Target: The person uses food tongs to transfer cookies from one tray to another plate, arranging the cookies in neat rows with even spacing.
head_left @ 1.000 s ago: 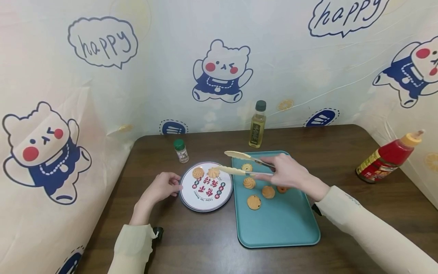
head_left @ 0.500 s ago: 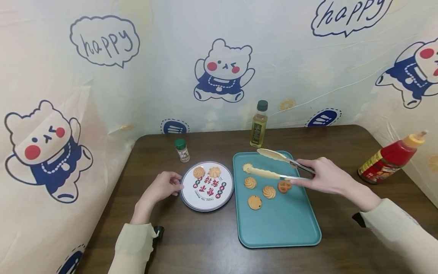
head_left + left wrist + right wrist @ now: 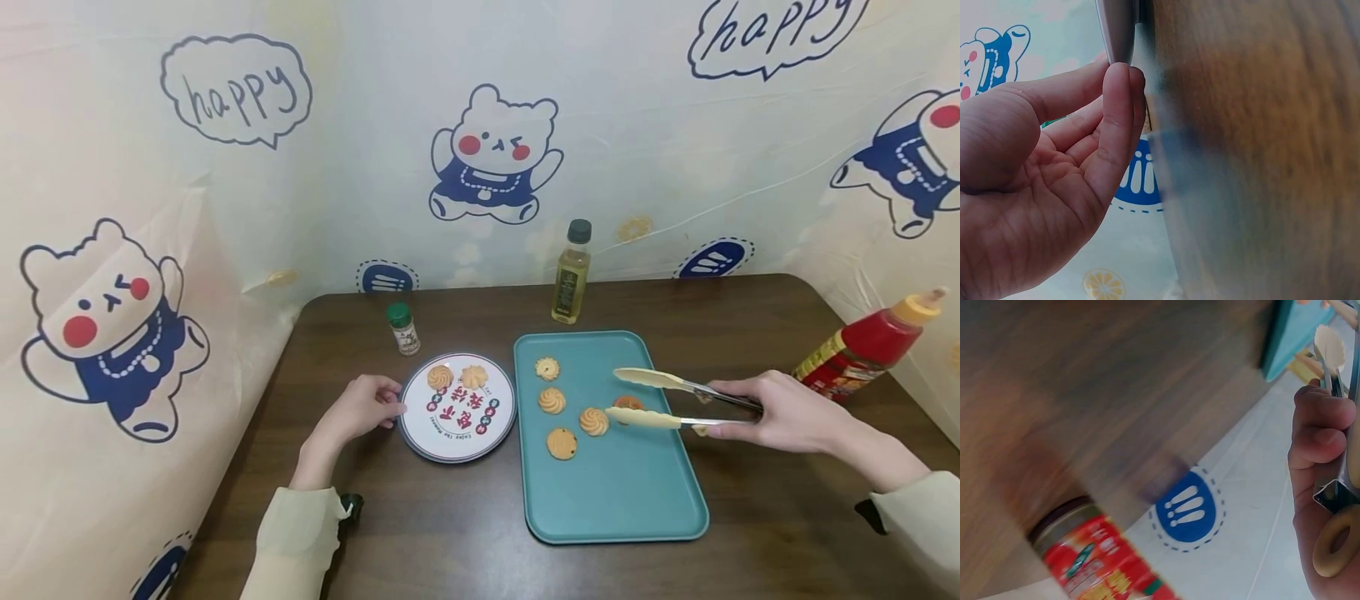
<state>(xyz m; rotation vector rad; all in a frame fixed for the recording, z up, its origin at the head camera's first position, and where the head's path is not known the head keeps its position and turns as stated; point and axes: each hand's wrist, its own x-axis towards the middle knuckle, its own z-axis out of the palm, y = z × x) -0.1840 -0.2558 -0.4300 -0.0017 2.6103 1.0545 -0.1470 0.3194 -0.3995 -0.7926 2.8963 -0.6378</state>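
Note:
My left hand (image 3: 363, 408) pinches the left rim of a white plate (image 3: 435, 435) with a blue edge; the left wrist view shows thumb and fingertips at the plate's edge (image 3: 1117, 28). Two swirled cookies (image 3: 439, 377) lie on its far part. My right hand (image 3: 787, 412) grips metal tongs with cream tips (image 3: 651, 377), spread apart over the right half of a teal tray (image 3: 615, 496). Between the tips shows a pretzel (image 3: 627, 402), partly covered; the lower tip reaches a swirled cookie (image 3: 593, 422). Several other cookies (image 3: 552, 400) sit on the tray's left side.
A green-capped shaker (image 3: 405, 332) stands behind the plate, and an oil bottle (image 3: 572, 283) behind the tray. At the right, beyond my right hand, stands a red squeeze bottle (image 3: 862, 354). A printed cloth (image 3: 360, 192) walls the table's back and sides.
My right hand has carried the spread tongs from beside the plate rightward and nearer, to over the pretzel. My left hand stays at the plate rim; the cookies keep their places.

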